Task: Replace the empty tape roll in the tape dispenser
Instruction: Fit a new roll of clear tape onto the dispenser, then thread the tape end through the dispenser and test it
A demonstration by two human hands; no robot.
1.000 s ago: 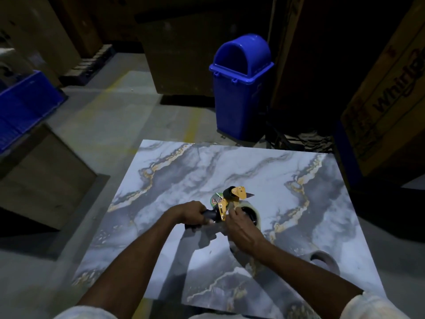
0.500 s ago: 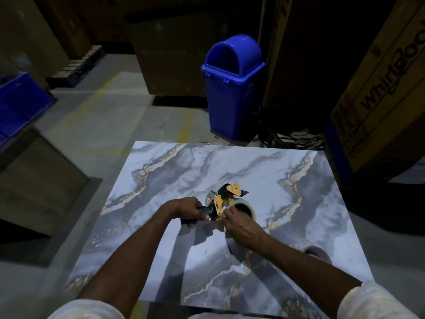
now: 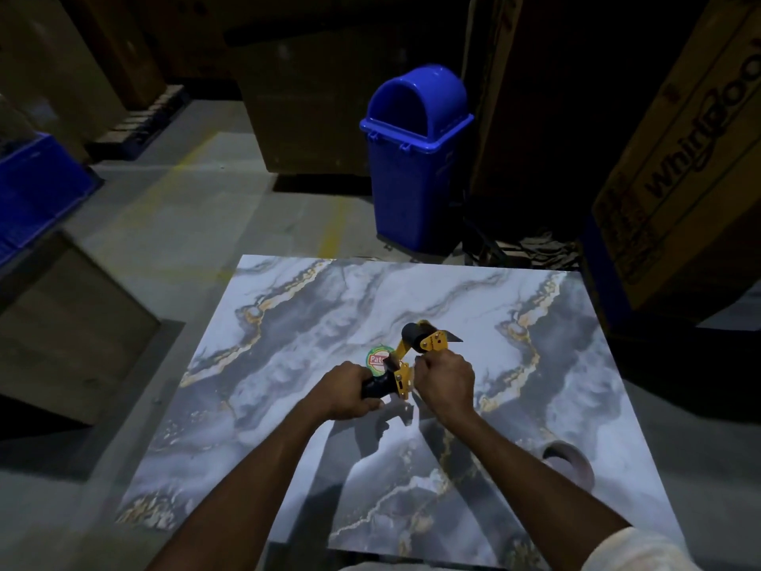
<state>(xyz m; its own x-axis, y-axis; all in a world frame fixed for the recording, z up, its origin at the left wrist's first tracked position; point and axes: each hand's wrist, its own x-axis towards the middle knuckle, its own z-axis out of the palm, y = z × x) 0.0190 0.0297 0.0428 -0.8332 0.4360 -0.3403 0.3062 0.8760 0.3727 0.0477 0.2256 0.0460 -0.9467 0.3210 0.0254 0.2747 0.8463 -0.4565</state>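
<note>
Currently my left hand [image 3: 344, 391] is wrapped tight on the black handle of the tape dispenser [image 3: 405, 364], holding it above the table [image 3: 288, 364] so the spool side stays free. My right hand [image 3: 447, 379] is curled at the frame, fingers bunched; what it pinches, I cannot tell. Long axis runs from handle away and rightward, blade end farthest. A tape roll [image 3: 570, 461] lies near the table's right edge.

I count one tape dispenser [image 3: 416, 356], one spare roll [image 3: 570, 463] at 4 o'clock on one worktop [image 3: 288, 405], two hands, one blue bin [image 3: 416, 158], one blue crate [image 3: 37, 191].
</note>
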